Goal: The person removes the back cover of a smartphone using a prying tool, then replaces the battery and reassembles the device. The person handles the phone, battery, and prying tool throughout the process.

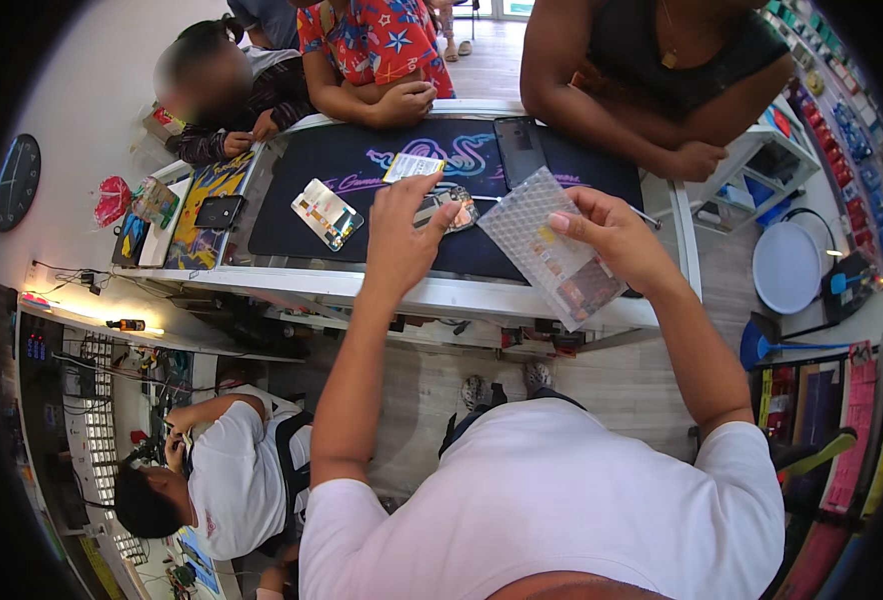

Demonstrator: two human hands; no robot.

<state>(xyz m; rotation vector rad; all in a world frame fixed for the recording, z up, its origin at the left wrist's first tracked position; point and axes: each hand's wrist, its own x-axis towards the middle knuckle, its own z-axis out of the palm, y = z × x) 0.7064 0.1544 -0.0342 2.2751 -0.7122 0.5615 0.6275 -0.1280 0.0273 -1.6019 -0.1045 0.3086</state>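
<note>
My right hand (612, 238) grips a clear bubble-wrap pouch (537, 235), thumb on top, over the front edge of the counter mat. A flat part with copper-coloured patches shows through the pouch. My left hand (402, 235) hovers over the mat with thumb and fingers apart. Just beyond it lies an opened phone body (459, 210), partly hidden by the thumb. A pale battery-like slab (414, 167) rests behind my left fingers. To the left, a loose phone screen panel (327, 213) lies at a slant. A dark phone cover (520, 152) sits at the back of the mat.
The dark printed mat (282, 230) covers a white-framed counter (462, 285). Several people lean on its far side, their arms near the mat. A black phone (220, 211) lies at the left end. Another person (242, 475) works at a bench behind me on the left.
</note>
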